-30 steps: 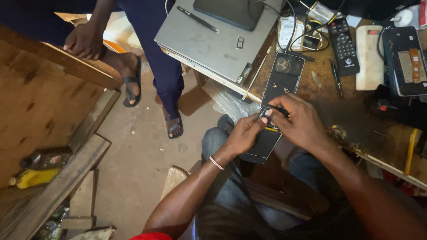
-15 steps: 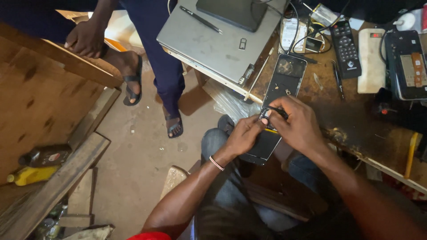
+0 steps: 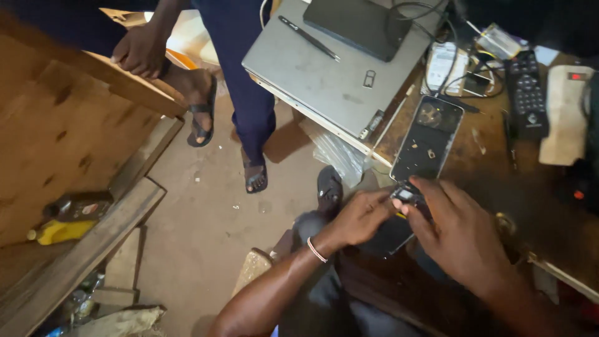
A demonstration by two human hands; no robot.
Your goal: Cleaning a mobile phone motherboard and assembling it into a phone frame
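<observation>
Your left hand point(image 3: 359, 218) and right hand point(image 3: 458, 234) both pinch a small dark component point(image 3: 404, 195) on the opened black phone body point(image 3: 424, 146); worn wooden workbench point(image 3: 530, 206) beneath

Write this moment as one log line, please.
left hand: fingers on small part | right hand: steadies opened black flat phone | phone: on brown wooden table

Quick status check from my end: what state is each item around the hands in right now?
Phone: back cover off, insides exposed, lying on workbench edge.
Left hand: fingertips at the phone's lower end.
Right hand: pinching a small part there.
Laptop: lid closed, pen on top.
Remote: lying flat, untouched.
</observation>
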